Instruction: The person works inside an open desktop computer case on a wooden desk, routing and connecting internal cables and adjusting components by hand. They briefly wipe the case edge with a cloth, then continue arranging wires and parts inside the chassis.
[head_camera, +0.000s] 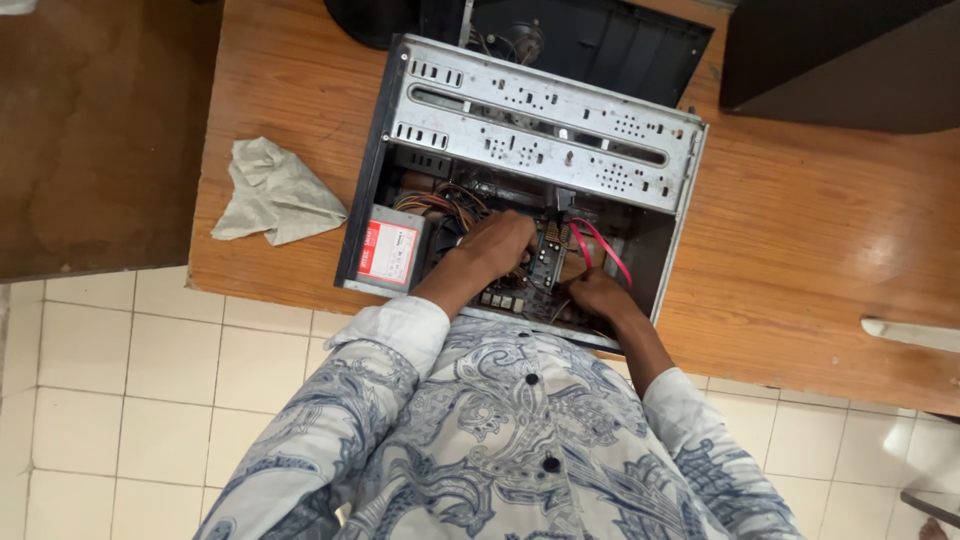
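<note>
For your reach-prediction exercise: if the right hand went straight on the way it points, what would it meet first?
Probably the red flat cable just beyond the right hand inside the open grey metal computer case; depth is unclear.

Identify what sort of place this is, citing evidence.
Probably a computer repair workspace: an opened desktop computer case lies on a wooden table, both hands reach inside among cables, and a crumpled cloth lies beside it.
</note>
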